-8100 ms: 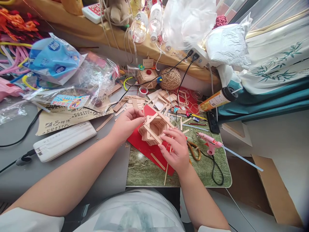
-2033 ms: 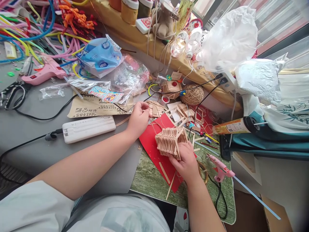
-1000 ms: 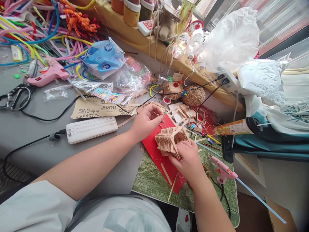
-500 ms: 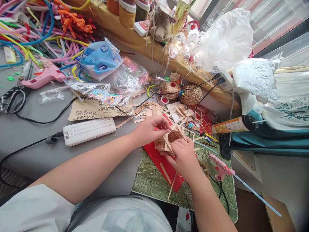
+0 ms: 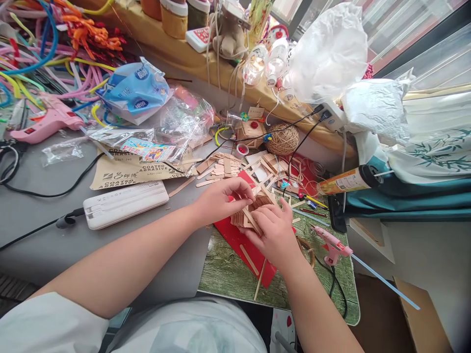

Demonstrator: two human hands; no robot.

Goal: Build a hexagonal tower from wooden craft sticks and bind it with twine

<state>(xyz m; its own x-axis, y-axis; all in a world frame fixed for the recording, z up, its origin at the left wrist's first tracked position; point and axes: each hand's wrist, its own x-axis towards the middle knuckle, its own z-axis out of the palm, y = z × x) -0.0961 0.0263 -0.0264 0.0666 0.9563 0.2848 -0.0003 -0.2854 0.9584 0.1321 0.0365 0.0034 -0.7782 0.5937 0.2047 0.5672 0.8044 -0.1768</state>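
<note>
A hollow stack of wooden craft sticks (image 5: 240,219), with walls of many thin layers, stands on a red sheet (image 5: 228,229) between my hands. My left hand (image 5: 223,198) is at its far left corner, thumb and fingertips pinched together; whatever may be between them is too small to make out. Across the stack's right side lies my right hand (image 5: 274,233), thumb at the near wall and fingers bent over the top, one finger raised. Its fingers hide part of the top sticks. A loose craft stick (image 5: 249,260) lies on the red sheet nearer to me.
Loose craft sticks (image 5: 224,164) are heaped beyond the stack, near a twine ball (image 5: 282,138). A pink glue gun (image 5: 333,247) stands at right on the green board (image 5: 221,267). At left are a white power bank (image 5: 125,204), sandpaper (image 5: 105,171) and another pink glue gun (image 5: 49,122).
My right hand has shifted over the top of the stack, and one finger has lifted. The left fingertips have curled in closer. The whole view has moved slightly.
</note>
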